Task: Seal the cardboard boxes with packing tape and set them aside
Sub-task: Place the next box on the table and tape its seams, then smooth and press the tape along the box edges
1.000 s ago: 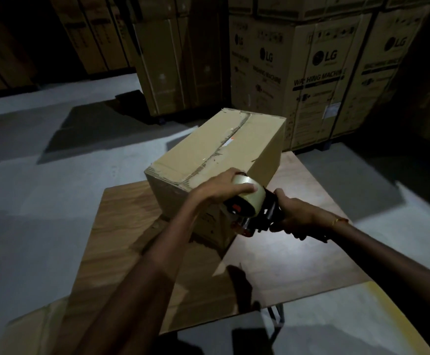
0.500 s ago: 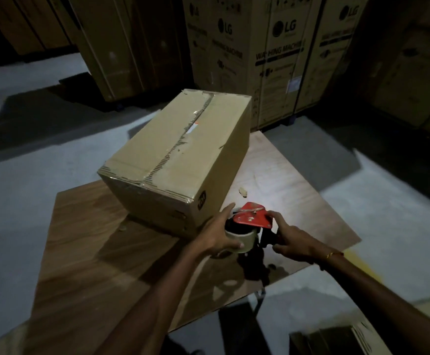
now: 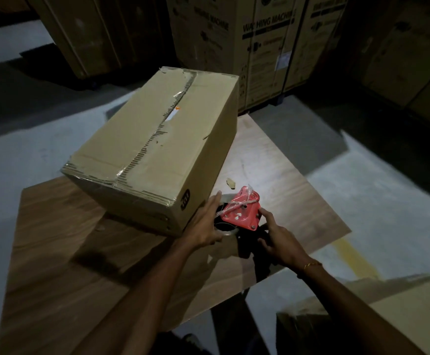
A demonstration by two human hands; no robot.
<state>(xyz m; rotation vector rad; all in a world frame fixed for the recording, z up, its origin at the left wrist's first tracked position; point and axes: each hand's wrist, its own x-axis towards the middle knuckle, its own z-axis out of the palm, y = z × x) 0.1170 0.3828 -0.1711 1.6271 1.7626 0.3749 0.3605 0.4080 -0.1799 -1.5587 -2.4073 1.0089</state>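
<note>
A closed brown cardboard box (image 3: pixel 157 147) sits on a wooden table (image 3: pixel 55 252), with old torn tape along its top seam. Just right of the box's near corner is a tape dispenser (image 3: pixel 242 213) with a red plate on top and a roll of clear tape beneath. My left hand (image 3: pixel 205 224) curls round the tape roll on the dispenser's left side, close against the box. My right hand (image 3: pixel 278 242) grips the dispenser's dark handle from the right, a finger touching the red plate's edge.
Tall washing-machine cartons (image 3: pixel 257 42) stand behind the table. A small scrap (image 3: pixel 231 183) lies on the table past the dispenser. Another cardboard box (image 3: pixel 388 311) shows at the lower right. Grey concrete floor (image 3: pixel 388 201) surrounds the table.
The dispenser has come down from beside the box's upper edge to table level by the box's near corner, with the red plate turned upward. Both hands kept hold of it.
</note>
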